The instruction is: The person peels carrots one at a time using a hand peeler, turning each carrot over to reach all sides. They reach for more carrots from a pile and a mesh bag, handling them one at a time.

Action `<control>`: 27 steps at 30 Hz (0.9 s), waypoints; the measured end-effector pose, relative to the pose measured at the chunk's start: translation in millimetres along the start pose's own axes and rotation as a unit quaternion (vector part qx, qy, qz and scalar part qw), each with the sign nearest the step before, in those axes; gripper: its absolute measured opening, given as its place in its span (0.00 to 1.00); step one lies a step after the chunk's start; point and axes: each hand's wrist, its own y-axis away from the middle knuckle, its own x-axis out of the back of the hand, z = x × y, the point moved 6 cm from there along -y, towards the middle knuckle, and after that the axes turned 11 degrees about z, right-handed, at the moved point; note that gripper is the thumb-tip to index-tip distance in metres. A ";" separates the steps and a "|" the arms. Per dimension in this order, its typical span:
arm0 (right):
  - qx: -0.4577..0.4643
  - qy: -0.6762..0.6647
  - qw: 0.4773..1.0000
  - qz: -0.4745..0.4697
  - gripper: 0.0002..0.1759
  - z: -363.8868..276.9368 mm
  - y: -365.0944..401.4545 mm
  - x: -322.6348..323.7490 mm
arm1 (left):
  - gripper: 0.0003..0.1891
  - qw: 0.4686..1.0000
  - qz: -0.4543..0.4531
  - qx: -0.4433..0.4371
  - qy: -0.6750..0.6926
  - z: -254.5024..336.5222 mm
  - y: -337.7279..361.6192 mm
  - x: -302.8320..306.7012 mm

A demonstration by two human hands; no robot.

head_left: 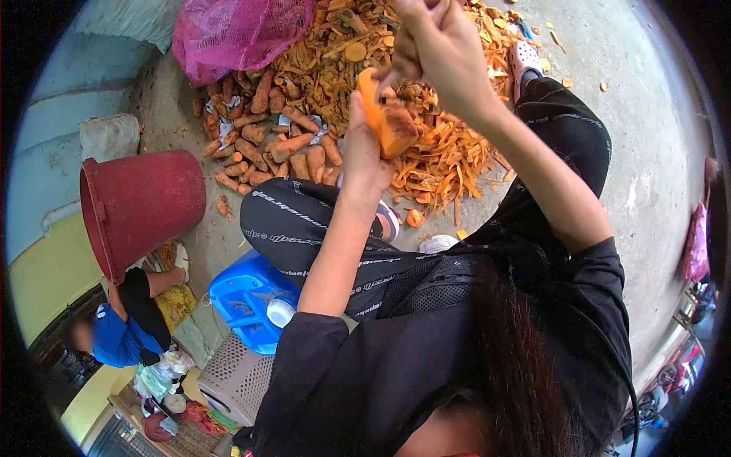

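Note:
My left hand (362, 156) grips a chunky orange carrot (390, 122) from below, holding it up over my knees. My right hand (445, 49) is closed just above the carrot's top end, apparently around a small tool that my fingers mostly hide. Under both hands a heap of orange peelings (445, 156) covers the concrete floor. To the left of it lies a pile of unpeeled, dirty carrots (266, 145).
A pink mesh sack (236, 30) lies behind the carrots. A red bucket (141, 209) stands at the left, with a blue jerrycan (247, 301) and a grey basket (236, 377) near my left side. Another person in blue (122, 331) crouches at lower left.

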 end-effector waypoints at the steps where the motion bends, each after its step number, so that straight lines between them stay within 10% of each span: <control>1: -0.029 -0.046 0.999 -0.001 0.10 0.3 11.2 -5.4 | 0.22 1.000 0.013 -0.015 -0.001 7.1 9.6 -11.7; 8: 0.019 0.158 0.987 0.029 0.11 14.1 17.9 5.0 | 0.22 1.000 0.013 0.027 -0.008 2.4 8.8 -1.9; 18: -0.144 -0.012 0.989 0.022 0.11 52.1 14.6 9.8 | 0.19 0.998 -0.012 -0.058 -0.006 10.7 15.9 -6.7; 27: -0.100 0.057 0.989 0.091 0.09 51.5 -25.4 22.0 | 0.25 0.994 0.006 -0.083 -0.076 -11.7 23.6 -13.0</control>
